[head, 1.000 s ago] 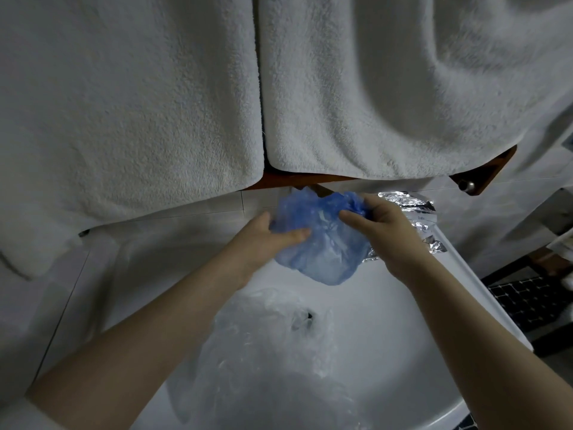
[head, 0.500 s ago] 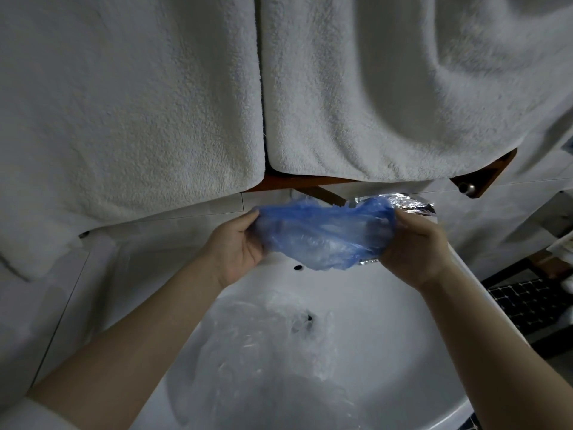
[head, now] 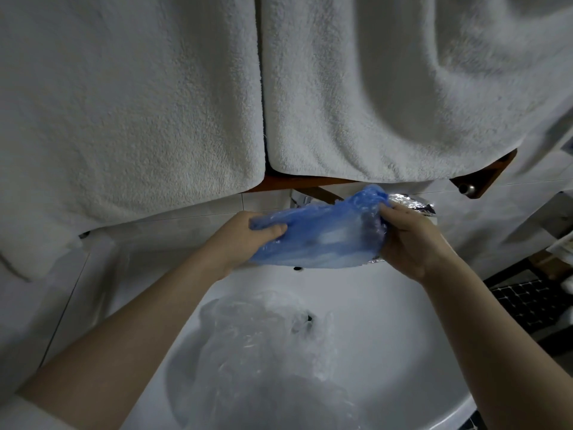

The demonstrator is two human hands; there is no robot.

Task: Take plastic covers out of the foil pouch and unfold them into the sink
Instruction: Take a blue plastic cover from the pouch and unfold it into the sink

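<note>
Clear cover (head: 266, 346) lies in sink (head: 387, 308), below towels (head: 387, 88).

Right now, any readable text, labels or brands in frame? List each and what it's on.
None readable.
foil pouch: crinkled and mostly hidden behind the right hand, no print visible.
blue plastic cover, clear cover in the sink, towels: no markings.
</note>
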